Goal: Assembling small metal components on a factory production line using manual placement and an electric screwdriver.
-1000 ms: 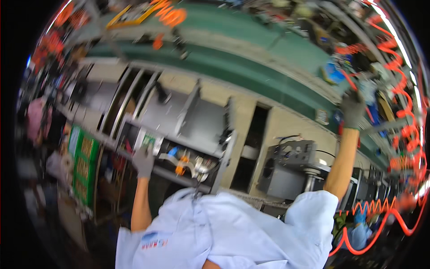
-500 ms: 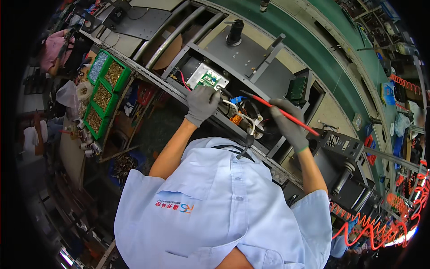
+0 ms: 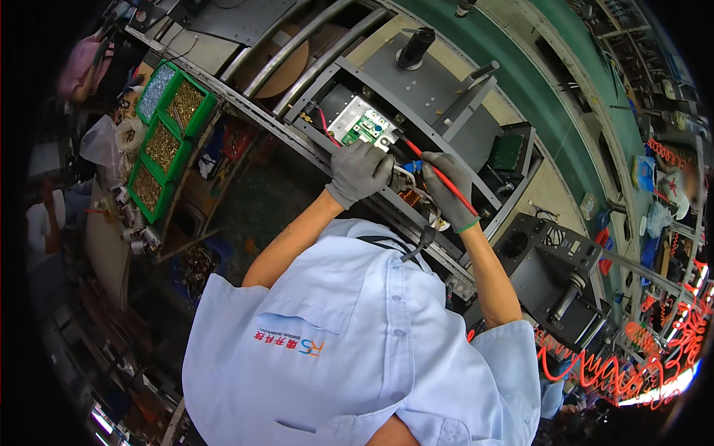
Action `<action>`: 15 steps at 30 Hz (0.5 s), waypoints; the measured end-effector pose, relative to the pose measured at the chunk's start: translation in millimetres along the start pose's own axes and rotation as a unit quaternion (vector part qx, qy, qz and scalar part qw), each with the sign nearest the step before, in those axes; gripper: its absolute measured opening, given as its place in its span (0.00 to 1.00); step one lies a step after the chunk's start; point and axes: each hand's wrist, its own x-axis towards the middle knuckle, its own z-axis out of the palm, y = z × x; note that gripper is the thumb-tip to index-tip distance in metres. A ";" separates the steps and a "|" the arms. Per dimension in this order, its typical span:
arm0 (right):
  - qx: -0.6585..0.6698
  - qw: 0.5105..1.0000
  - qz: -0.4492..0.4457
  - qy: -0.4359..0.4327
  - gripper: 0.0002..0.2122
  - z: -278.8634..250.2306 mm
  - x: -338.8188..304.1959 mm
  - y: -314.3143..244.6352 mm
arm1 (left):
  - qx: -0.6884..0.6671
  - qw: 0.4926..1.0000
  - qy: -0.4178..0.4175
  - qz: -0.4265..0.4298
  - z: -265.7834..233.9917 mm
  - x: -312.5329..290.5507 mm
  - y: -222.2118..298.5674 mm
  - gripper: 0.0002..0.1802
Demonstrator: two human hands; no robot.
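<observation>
Inside a grey metal equipment case [image 3: 413,123] lies a green circuit board [image 3: 366,128] on a silvery plate. My left hand [image 3: 361,175], in a grey glove, curls closed at the board's near edge; its fingertips hide whatever they pinch. A white cable [image 3: 405,177] emerges beside those fingers. My right hand [image 3: 448,186], gloved too, grips a long red rod-shaped tool [image 3: 455,192], perhaps a screwdriver. The tool slants across the case, its dark tip near the board's right corner. Between my hands sit a blue part [image 3: 412,167] and a copper-coloured coil [image 3: 409,196].
Green bins [image 3: 165,145] of small metal parts stand at the left. Metal rollers [image 3: 294,56] run beyond the case. A black upright cylinder [image 3: 415,48] rises from a grey panel. Another black case [image 3: 547,260] sits at the right, near red coiled hoses [image 3: 595,364].
My right hand has moved left and inward, bringing the red tool's tip closer to the circuit board. My left hand stays closed by the board. The whole view has shifted slightly.
</observation>
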 end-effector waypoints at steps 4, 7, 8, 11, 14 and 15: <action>0.004 1.000 0.004 0.008 0.10 4.0 -0.1 7.5 | 0.005 1.000 0.008 0.011 -1.0 3.4 0.2 0.08; -0.014 1.000 -0.016 0.019 0.11 6.1 1.2 11.7 | 0.013 1.000 0.005 0.015 0.8 0.2 -2.6 0.09; -0.014 1.000 -0.015 0.018 0.11 6.3 1.3 11.6 | 0.012 1.000 0.005 0.014 1.3 0.0 -3.0 0.09; -0.009 1.000 -0.011 0.000 0.10 6.3 0.6 11.9 | 0.022 1.000 0.007 0.014 1.3 0.5 -2.5 0.09; -0.032 0.999 -0.024 -0.006 0.10 3.7 -1.5 15.5 | 0.017 1.000 0.006 0.013 0.8 1.1 -2.0 0.09; -0.029 0.999 -0.010 -0.014 0.10 1.9 -1.2 15.6 | 0.017 1.000 0.005 0.012 1.7 0.0 -2.7 0.09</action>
